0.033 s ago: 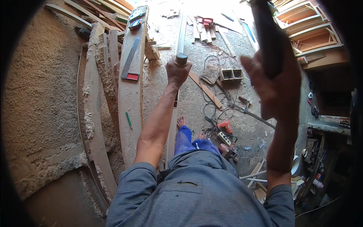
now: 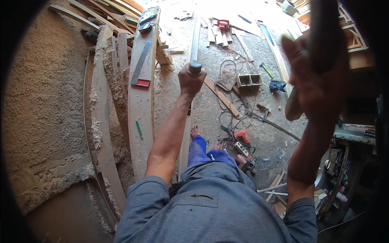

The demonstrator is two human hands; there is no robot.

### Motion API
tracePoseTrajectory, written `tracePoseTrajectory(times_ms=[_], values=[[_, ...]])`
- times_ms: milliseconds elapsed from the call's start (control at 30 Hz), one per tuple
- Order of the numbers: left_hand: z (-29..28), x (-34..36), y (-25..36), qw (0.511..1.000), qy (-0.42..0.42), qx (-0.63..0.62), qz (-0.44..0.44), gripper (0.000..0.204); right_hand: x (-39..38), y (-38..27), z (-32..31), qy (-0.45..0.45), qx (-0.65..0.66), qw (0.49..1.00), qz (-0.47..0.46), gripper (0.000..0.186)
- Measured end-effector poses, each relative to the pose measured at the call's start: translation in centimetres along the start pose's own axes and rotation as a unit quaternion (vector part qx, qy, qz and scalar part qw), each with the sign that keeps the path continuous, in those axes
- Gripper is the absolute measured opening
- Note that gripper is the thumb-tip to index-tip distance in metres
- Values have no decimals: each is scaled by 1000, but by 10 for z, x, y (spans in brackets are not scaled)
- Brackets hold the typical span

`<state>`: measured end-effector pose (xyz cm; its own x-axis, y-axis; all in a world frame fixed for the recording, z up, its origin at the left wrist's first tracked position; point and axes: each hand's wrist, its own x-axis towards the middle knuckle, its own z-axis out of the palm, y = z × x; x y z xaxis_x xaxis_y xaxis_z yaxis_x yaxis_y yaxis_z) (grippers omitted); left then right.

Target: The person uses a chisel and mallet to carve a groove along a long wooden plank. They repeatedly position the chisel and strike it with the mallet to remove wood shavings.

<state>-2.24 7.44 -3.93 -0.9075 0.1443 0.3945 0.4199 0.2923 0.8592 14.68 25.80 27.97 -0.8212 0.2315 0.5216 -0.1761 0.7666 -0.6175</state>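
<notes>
My left hand (image 2: 191, 82) is closed around an upright handle with a round, capped top, apparently a chisel (image 2: 195, 66); its lower end is hidden under the fist. Below runs a long, narrow wooden piece (image 2: 184, 152) with dark slots cut in it. Raised at the upper right, my right hand (image 2: 314, 87) grips a dark hammer (image 2: 327, 34), blurred and in shadow. The wooden butt of its handle pokes out below the palm. The hammer is well apart from the chisel.
Left, a thick plank (image 2: 139, 109) carries a try square (image 2: 142, 65), a tape measure (image 2: 145, 27) and a green pencil (image 2: 139, 128). Cords, a red power tool (image 2: 243, 136), a long clamp (image 2: 275, 128) and wood offcuts lie on the floor near my bare feet.
My right hand has moved up and to the right with the hammer, uncovering a dark bag and a green-handled tool on the floor. My left hand stays almost in place on the chisel.
</notes>
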Motion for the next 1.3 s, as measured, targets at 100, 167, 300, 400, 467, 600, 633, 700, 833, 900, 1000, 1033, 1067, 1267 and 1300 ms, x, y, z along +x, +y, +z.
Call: tracePoseTrajectory(times_ms=[100,167,300,400,467,600,633,700,833,900,1000,1033,1067,1267,1300], values=[[0,-12,23,999,-12,-19,34,20,55,44,-34,130,29,975,-177,29],[-10,-24,27,999,-6,-4,38,21,25,46,33,155,114,973,-125,35],[-16,-25,2,994,-4,53,92,29,-87,70,138,-354,-61,923,136,57],[-25,-65,34,999,20,-25,34,26,-108,74,100,-328,-53,933,140,68],[-16,-40,21,995,37,-10,89,23,-112,76,91,-291,-3,949,124,70],[8,32,-28,995,-5,8,-100,20,-36,10,55,-169,14,982,82,66],[7,29,-28,996,-10,8,-86,20,-16,5,39,-107,9,993,51,58],[7,21,-16,999,-7,-5,-32,20,23,-9,-2,30,-27,999,-3,42],[1,-5,4,1000,4,-12,28,21,25,13,35,156,-37,984,-76,35],[-5,-6,5,999,15,-23,31,21,-5,27,87,42,-44,996,-64,41],[-6,-11,18,992,18,59,114,22,-91,73,149,-332,-161,925,94,58],[-11,-23,17,988,53,98,107,25,-90,81,131,-329,-125,931,96,60],[-14,-36,25,997,39,-1,74,26,-99,88,116,-329,-80,934,109,63],[12,35,-31,994,-10,23,-103,21,-44,34,72,-215,46,971,92,71],[11,33,-39,994,-5,38,-103,20,-23,23,64,-161,54,983,66,60]])
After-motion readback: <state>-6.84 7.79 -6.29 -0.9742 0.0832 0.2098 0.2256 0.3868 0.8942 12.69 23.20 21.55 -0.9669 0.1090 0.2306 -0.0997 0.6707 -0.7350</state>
